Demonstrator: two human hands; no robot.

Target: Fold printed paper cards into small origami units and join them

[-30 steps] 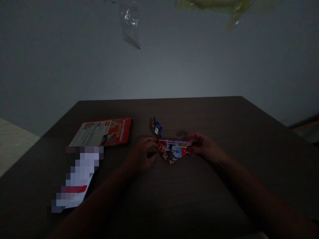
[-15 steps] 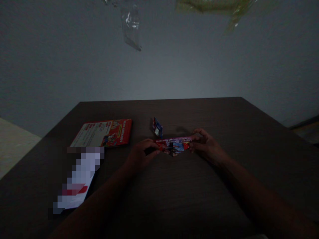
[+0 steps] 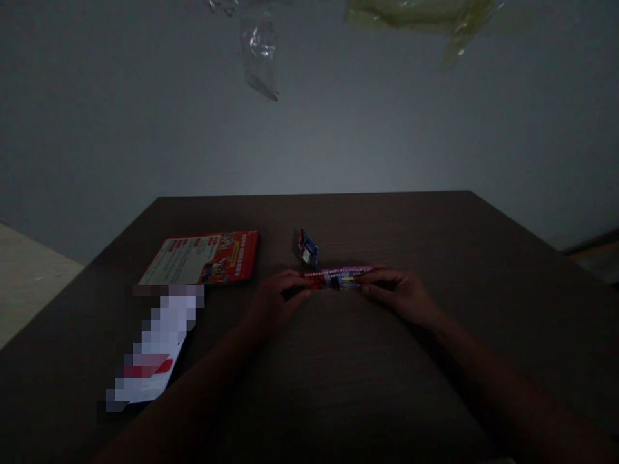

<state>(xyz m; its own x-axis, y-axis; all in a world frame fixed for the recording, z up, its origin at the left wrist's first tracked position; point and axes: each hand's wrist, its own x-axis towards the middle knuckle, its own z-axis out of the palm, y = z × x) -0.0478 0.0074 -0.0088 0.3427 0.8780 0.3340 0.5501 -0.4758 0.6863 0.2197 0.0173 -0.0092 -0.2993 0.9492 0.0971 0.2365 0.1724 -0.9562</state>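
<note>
A printed, glossy piece of folded paper [image 3: 336,277] lies on the table in front of me as a narrow strip, pink and purple along the top, with red and blue below. My left hand [image 3: 271,303] is closed on its left end, thumb at the near edge and fingers on top. The right end is pinched by my right hand [image 3: 401,293], its thumb and fingers close together there. Just beyond the strip stands a small folded blue paper piece [image 3: 308,250], tilted and untouched by either hand.
A red and white book or box [image 3: 232,258] with printed figures lies to the left. Nearer to me is a whitish flat object [image 3: 152,390], mostly pixelated. The dark wooden table [image 3: 387,219] meets a grey wall, where clear plastic [image 3: 260,55] and yellowish tape [image 3: 411,14] hang.
The pointed flap that hung below the strip no longer shows, and the paper looks narrower. My right fingers have come lower and flatter onto its right end. The left hand keeps its hold.
</note>
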